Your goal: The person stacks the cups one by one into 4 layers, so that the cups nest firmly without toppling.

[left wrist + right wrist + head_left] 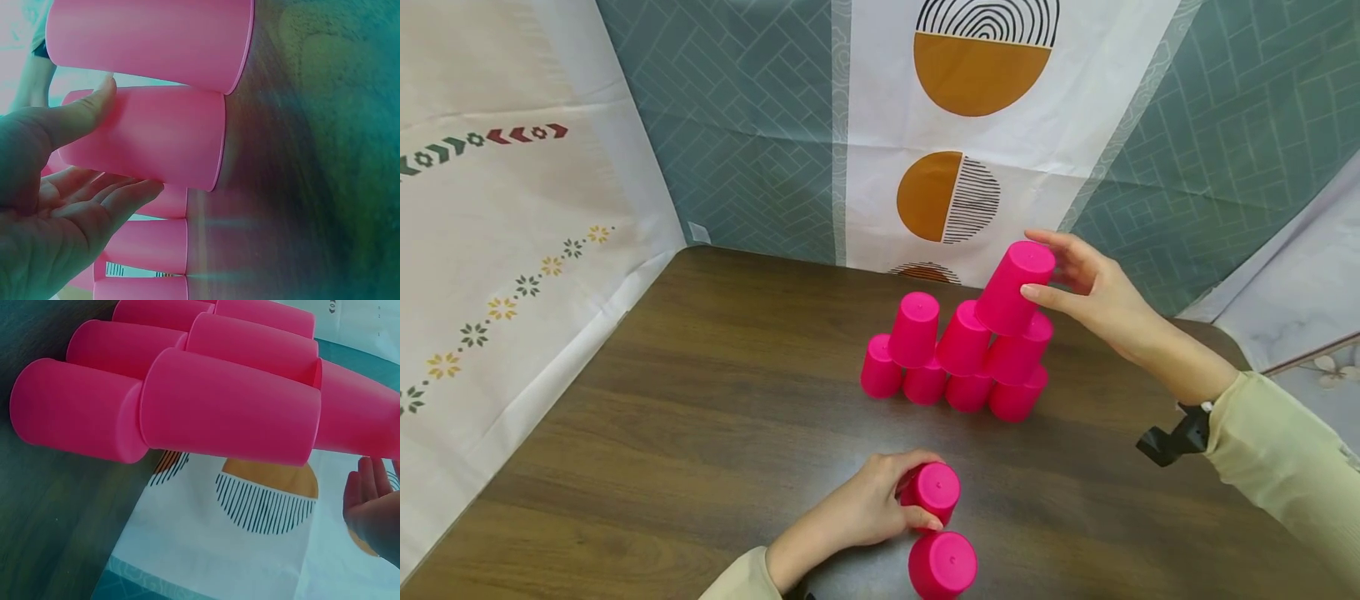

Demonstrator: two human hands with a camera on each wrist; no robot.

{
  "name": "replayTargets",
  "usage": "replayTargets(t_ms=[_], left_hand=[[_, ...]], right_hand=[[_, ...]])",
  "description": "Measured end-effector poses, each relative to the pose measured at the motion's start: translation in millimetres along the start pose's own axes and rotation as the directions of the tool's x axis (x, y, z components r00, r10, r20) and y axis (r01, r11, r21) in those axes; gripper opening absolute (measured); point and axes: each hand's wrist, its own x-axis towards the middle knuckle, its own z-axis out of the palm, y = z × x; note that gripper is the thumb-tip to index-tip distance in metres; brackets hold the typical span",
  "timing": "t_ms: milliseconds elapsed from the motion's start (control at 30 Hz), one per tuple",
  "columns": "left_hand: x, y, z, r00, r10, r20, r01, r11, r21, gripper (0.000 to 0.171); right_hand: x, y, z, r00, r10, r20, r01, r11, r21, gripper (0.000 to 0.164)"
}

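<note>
Upside-down pink cups form a stack [964,337] toward the back of the table: several along the bottom, three above them. Over the two right-hand cups of that second row sits a top cup [1017,287]. My right hand [1097,292] holds this top cup from the right, thumb in front and fingers behind. Nearer the front edge, my left hand [872,504] grips another upside-down cup [938,487] between thumb and fingers; its rim meets the table in the left wrist view. One more cup [943,565] stands just in front of it.
The dark wooden table [737,375] carries everything. Behind the stack hangs a patterned cloth [880,167], close to its back. A white cloth [512,250] borders the left side. A black wrist device [1176,437] is strapped to the right forearm.
</note>
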Motion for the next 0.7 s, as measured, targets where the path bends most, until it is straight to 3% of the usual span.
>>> replayTargets(t_ms=[167, 400, 567, 700], left_hand=[[-0.6, -0.5, 1.3, 1.000, 0.018, -0.009, -0.018, 1.000, 0.015, 0.047], [-2.7, -0.9, 3.1, 0.999, 0.043, -0.021, -0.042, 0.999, 0.025, 0.046], [-2.4, -1.8, -0.6, 1.000, 0.021, 0.013, -0.021, 0.999, 0.031, 0.048], [2.9, -1.4, -9.6, 0.996, 0.025, 0.081, -0.029, 0.998, 0.050, 0.048]], right_hand=[[-12.4, 0.4, -5.4, 0.996, -0.076, -0.051, 0.080, 0.993, 0.083, 0.059], [-44.6, 7.3, -5.5, 0.968, -0.234, -0.096, 0.250, 0.940, 0.233, 0.059], [-65.5, 6.6, -0.7, 0.941, -0.318, -0.116, 0.337, 0.907, 0.252, 0.060], [-87.8, 3.8, 4.1, 0.925, -0.350, -0.149, 0.375, 0.903, 0.209, 0.055]])
